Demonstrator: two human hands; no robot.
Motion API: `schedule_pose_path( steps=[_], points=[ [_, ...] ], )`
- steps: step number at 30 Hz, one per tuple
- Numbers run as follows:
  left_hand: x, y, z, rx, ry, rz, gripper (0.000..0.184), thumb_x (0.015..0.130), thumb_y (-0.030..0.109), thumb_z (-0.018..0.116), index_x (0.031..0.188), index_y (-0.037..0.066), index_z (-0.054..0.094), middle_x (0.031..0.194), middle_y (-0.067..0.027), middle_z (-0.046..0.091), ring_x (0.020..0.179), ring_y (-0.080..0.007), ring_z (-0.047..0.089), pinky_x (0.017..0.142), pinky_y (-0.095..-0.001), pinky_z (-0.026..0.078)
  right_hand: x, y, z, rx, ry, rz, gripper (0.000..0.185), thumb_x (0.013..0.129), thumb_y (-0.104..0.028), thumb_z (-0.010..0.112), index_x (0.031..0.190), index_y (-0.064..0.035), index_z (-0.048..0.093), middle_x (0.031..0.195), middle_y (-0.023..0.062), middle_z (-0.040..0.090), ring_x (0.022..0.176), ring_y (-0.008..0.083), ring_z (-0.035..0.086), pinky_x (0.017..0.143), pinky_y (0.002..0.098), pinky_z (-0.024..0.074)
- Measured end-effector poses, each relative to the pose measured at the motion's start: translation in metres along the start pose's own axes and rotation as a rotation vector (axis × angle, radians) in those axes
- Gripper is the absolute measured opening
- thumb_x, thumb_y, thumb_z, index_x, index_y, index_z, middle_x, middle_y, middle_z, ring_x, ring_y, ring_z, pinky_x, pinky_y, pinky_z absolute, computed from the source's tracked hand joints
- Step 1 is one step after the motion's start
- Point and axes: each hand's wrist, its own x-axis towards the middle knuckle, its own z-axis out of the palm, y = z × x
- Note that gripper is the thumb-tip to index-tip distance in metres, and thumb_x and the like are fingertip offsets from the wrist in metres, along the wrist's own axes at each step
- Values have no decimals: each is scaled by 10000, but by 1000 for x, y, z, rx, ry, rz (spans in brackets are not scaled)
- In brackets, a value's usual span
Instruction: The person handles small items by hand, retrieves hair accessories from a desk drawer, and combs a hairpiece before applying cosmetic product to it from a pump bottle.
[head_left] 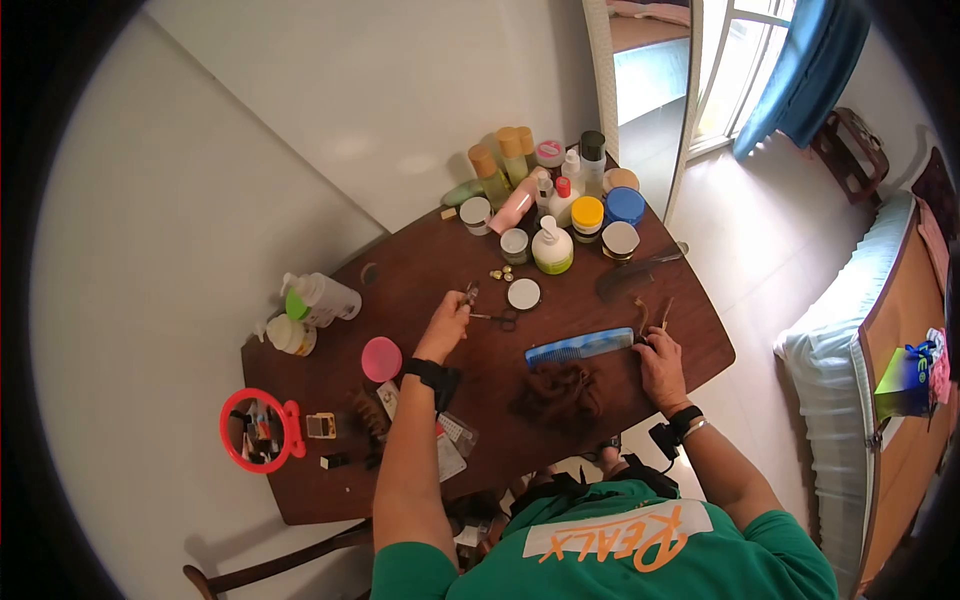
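Head view: two bare hands over a dark wooden table point(480, 400).
Brown hair point(575, 392) lies in a loose bunch near the front edge, the blue comb point(580, 347) just beyond it. The right hand point(661, 370), partly curled, is at the comb's right end; whether it grips anything, I cannot tell. The left hand point(445, 326) pinches a small metallic item point(471, 292), its fingers nearly closed, beside the scissors point(500, 319).

Left hand point(445, 328) and right hand point(662, 372) well apart, palms down.
Left fingers point(462, 306) drawn together; right fingers point(662, 343) bent.
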Motion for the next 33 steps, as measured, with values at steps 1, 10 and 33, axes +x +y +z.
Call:
schedule_pose_path(
  steps=[1,10,33],
  points=[
    [-3,-3,8,178,40,95,181,911,111,488,1066,21,468,937,-206,596,914,-401,582,780,-432,466,-1,0,0,1,2,-4,230,775,-6,558,985,-61,633,1078,126,541,1175,311,489,936,434,389],
    [-5,-22,54,833,169,478,112,844,90,533,946,57,502,888,-144,601,879,-325,586,751,-430,480,-2,1,4,-23,-28,26,219,795,-5,544,989,-51,635,1111,145,540,1186,326,476,961,439,377],
    [-82,-51,-93,181,338,-70,242,914,187,502,1043,-14,464,890,-186,558,827,-297,561,728,-386,450,-3,2,6,-46,-53,50,215,815,-16,544,1007,-54,633,1124,148,548,1195,321,473,974,440,373]
  ],
)
